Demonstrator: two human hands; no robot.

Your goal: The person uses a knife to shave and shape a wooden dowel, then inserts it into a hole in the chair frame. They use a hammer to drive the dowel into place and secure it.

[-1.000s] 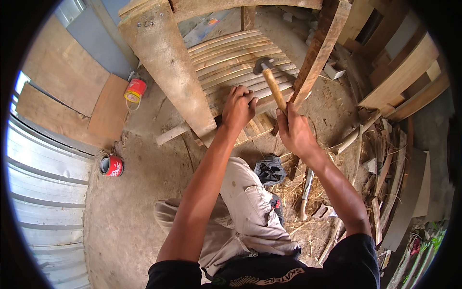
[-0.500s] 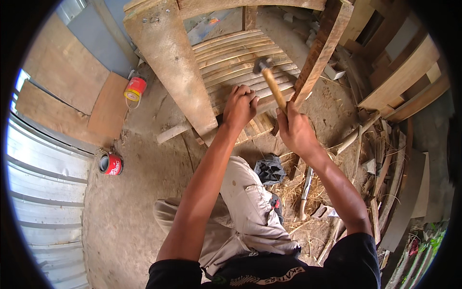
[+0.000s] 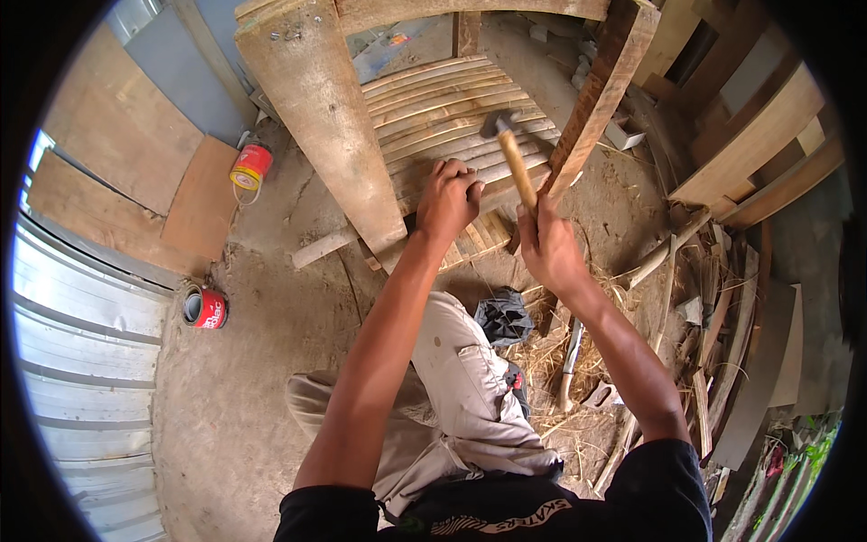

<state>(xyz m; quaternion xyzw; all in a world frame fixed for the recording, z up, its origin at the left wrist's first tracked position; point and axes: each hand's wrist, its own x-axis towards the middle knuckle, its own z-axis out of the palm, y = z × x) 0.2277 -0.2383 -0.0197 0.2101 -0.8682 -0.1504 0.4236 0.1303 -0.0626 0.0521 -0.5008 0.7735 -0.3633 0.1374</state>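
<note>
My right hand (image 3: 549, 242) is wrapped round the wooden handle of a hammer (image 3: 517, 167). The dark hammer head is raised and a little blurred above the slats. My left hand (image 3: 449, 200) rests at the front edge of a slatted wooden piece (image 3: 456, 113), its fingers curled. Whatever those fingers may pinch is hidden. Around the slats stand a wide pale board (image 3: 321, 117) on the left and a reddish wooden post (image 3: 603, 90) on the right, joined by a rail (image 3: 470, 11) at the far side.
Two red cans, one upper (image 3: 250, 167) and one lower (image 3: 206, 307), are on the ground at left. Near my knee lies a black bag (image 3: 504, 316), with a long blade (image 3: 572, 357) among straw beside it. Scrap wood (image 3: 722, 316) piles up at right. Metal sheeting (image 3: 90, 361) lines the left.
The hammer head has shifted slightly right and down, with its handle still in my right hand. My left hand stays at the same place on the wood.
</note>
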